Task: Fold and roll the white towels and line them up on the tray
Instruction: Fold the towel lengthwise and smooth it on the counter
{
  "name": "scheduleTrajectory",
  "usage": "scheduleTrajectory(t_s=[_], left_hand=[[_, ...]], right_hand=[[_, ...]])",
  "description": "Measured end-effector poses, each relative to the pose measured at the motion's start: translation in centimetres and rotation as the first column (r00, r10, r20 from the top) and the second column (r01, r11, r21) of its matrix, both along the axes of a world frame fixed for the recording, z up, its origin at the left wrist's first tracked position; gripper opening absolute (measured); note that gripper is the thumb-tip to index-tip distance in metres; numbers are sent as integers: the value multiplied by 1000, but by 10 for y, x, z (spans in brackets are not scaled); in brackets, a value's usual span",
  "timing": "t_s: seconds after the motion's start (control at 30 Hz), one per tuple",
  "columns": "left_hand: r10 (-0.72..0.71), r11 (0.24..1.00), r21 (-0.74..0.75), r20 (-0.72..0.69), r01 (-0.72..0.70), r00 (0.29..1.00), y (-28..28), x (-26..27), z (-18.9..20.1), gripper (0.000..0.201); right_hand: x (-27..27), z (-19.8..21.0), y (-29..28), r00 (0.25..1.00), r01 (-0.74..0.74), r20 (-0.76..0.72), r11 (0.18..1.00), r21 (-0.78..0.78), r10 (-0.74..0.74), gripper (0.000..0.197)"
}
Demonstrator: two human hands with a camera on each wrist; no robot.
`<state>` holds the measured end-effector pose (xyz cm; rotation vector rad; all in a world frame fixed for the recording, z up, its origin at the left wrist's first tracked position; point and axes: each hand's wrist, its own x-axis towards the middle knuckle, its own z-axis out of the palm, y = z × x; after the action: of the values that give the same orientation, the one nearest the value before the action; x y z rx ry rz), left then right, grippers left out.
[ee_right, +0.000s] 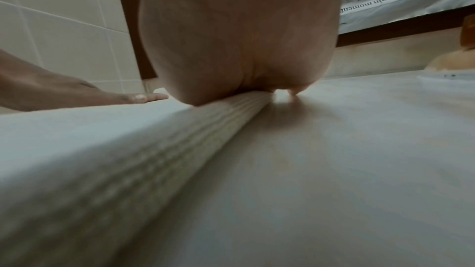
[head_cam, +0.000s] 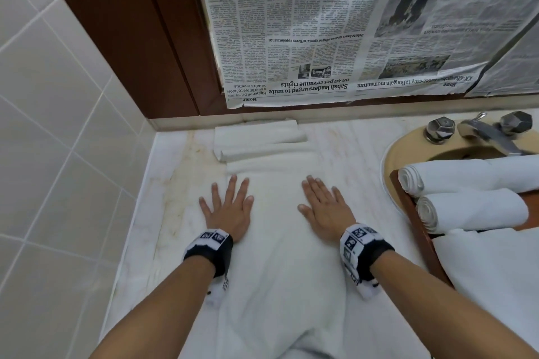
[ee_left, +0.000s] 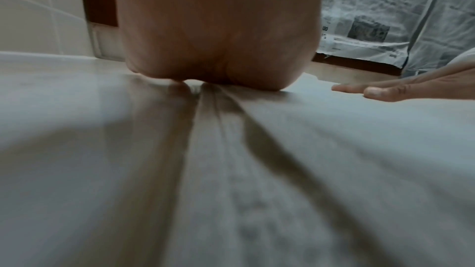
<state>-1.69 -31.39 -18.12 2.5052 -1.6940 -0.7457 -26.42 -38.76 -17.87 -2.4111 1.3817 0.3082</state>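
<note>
Setting: a pale marble bathroom counter (head_cam: 180, 183), seen from above, with a sink (head_cam: 408, 148) and a chrome tap (head_cam: 490, 134) at the right and newspaper (head_cam: 335, 32) taped up behind
Towel in hand: a white towel (head_cam: 280, 242) lies folded into a long strip on the counter, running from the near edge away toward the wall
Left hand (head_cam: 230, 213): released, fingers straight and spread, palm pressing flat on the strip's left side
Right hand (head_cam: 326, 210): released, fingers straight, palm flat on the strip's right side; the right wrist view shows its heel on the folded edge
Tray (head_cam: 408, 201): dark wood, at the right over the sink, holding two rolled towels (head_cam: 466, 210) side by side
Waiting: folded towels (head_cam: 259, 137) lie at the back of the counter, just beyond the fingertips
Likely step: smoothing the strip before rolling
Risk: the near end hangs bunched over the counter edge, so its weight could drag the fold askew once the palms lift
Risk: uneven pressure from the two palms could start a crooked, cone-shaped roll
Risk: a roll pushed away could nudge the folded towels behind
</note>
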Motion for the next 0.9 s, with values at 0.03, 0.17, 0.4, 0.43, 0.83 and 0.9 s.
scheduleTrajectory(t_s=[0.03,0.17,0.4,0.43,0.83,0.9], left_hand=[[0,1000,2,-10,0,1000,-5,0,1,53],[55,998,-32,-73,-58,996,-4,1,10,54],[-75,997,-34,-26,75,997,91,-27,14,52],[-95,995,-13,8,95,995,101,-28,10,54],[95,991,-97,-20,-96,995,160,-48,19,55],[106,978,-178,-15,-107,994,184,-59,23,54]], right_hand=[[1,0,-7,1000,6,-9,1000,-7,-6,65],[1,4,-7,997,72,14,995,-71,-71,57],[-9,-2,97,985,-144,93,989,-41,148,74],[-12,-6,106,982,-169,80,985,-46,172,72],[-65,13,153,983,-39,179,999,4,38,91],[-64,13,173,961,-84,266,996,12,78,82]])
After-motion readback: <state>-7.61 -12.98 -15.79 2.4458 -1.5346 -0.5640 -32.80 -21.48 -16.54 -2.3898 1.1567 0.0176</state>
